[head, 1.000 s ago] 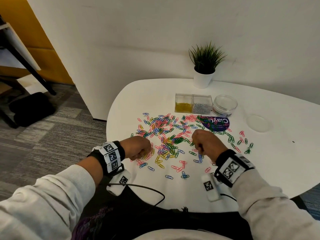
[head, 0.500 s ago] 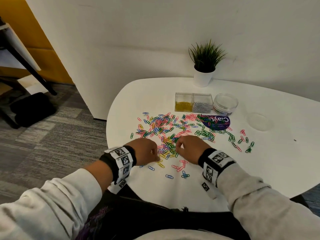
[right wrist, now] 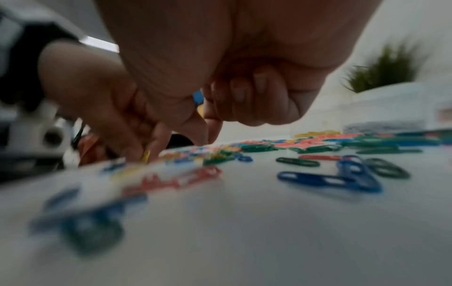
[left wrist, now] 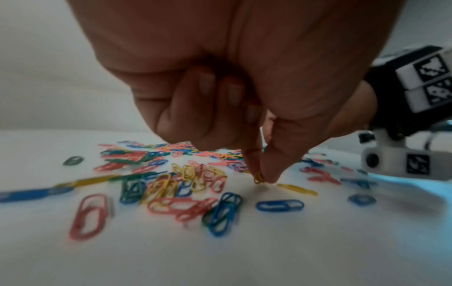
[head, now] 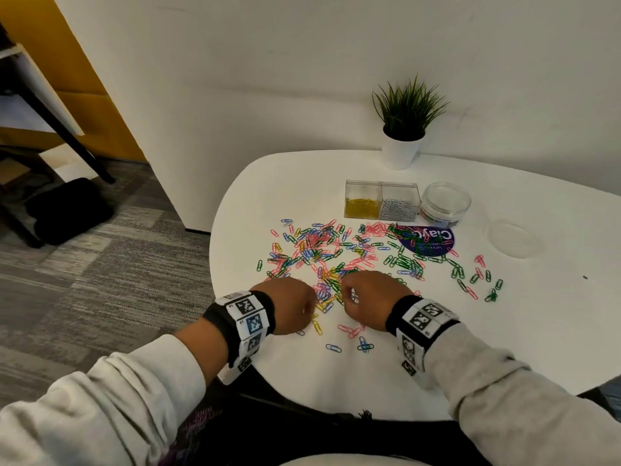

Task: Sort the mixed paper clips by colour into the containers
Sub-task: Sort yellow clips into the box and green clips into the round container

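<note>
Mixed coloured paper clips (head: 339, 257) lie scattered on the white table (head: 504, 331). At the pile's near edge, my left hand (head: 292, 306) pinches a yellow clip (left wrist: 258, 177) between thumb and forefinger, right at the table surface. My right hand (head: 369, 297) is close beside it, fingers curled, thumb and forefinger tips together over the pile (right wrist: 204, 140). Something blue and yellow (right wrist: 198, 100) shows inside its curled fingers, seemingly clips. A clear box of yellow clips (head: 362, 203) and one of silver clips (head: 400, 205) stand at the back.
A round clear tub (head: 445, 203) stands right of the boxes, its lid (head: 514, 238) lying further right. A purple round sticker (head: 428, 242) lies under some green clips. A potted plant (head: 405, 129) stands against the wall. The table edge (head: 215, 264) curves on the left.
Both hands have drawn together toward the near middle of the pile; the right hand has moved left and the left hand slightly right. The left now pinches a yellow clip.
</note>
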{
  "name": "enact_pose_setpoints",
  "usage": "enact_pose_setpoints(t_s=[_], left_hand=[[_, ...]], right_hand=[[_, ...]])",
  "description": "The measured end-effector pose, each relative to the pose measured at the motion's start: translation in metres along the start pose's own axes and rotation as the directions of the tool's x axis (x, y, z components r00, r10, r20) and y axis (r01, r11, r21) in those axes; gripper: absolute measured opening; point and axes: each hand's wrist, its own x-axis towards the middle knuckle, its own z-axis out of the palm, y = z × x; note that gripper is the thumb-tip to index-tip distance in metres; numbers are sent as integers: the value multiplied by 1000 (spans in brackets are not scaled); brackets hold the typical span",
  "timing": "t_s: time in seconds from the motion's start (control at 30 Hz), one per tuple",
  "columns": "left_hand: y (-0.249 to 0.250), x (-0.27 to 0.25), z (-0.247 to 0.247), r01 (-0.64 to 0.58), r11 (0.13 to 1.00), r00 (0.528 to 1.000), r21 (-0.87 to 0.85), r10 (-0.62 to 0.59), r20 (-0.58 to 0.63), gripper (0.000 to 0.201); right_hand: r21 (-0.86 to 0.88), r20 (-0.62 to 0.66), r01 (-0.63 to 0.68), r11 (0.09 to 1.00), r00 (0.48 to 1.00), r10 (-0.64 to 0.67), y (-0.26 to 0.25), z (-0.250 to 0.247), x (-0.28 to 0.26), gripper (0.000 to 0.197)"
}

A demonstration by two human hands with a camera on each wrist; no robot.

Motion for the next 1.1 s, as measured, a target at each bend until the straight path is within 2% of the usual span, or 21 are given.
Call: enact_pose_setpoints(t_s=[0.07, 0.13, 0.2, 0.3, 0.37, 0.47, 0.57, 0.67, 0.77, 0.83, 0.93, 1.0, 1.1], left_hand=[[-10, 1, -2, 19, 987, 1000, -161, -20, -9, 13], [-19, 3, -5, 29, 947, 999, -319, -40, -30, 11], [-26, 4, -9, 38, 905, 997, -425, -65, -49, 11], [-34, 6, -14, 50, 865, 992, -498, -100, -74, 13], [-37, 9, -17, 39, 856, 990, -516, -102, -95, 13], [-39, 15, -27, 21, 871, 982, -491, -110, -153, 19], [-41, 23, -44, 38, 893, 973, -449, -135, -186, 15], [-43, 34, -70, 48, 922, 967, -384, -139, -214, 10], [-42, 55, -97, 62, 949, 952, -309, -150, -268, 9], [-39, 75, -112, 66, 955, 943, -289, -155, -296, 8], [-30, 111, -127, 43, 975, 940, -219, -114, -323, 12], [-21, 137, -132, 9, 990, 944, -140, -54, -326, 11], [-6, 174, -136, -8, 997, 944, -75, -17, -329, 9]], right_hand=[[208, -55, -44, 977, 997, 57, 6, -5, 0, 6], [436, -75, -94, 895, 987, 140, 16, -13, 2, 13], [543, -46, -147, 827, 978, 205, 26, -27, 5, 21], [467, -24, -260, 845, 952, 306, 45, -54, 26, 38], [458, -132, -265, 848, 924, 360, 55, -74, 43, 27], [380, -257, -214, 900, 910, 325, 66, -100, 73, 12], [181, -251, -166, 969, 945, 209, 68, -121, 108, 7], [-23, -159, -127, 992, 980, 122, 68, -127, 137, 3], [-67, -72, -102, 993, 993, 97, 73, -128, 149, 27], [19, -124, -85, 996, 988, 86, 79, -130, 140, 35], [111, -241, -83, 990, 965, 108, 91, -127, 105, 32], [60, -254, -73, 996, 964, 85, 102, -117, 70, 26], [-70, -182, -140, 988, 975, 125, 127, -102, 13, 24]])
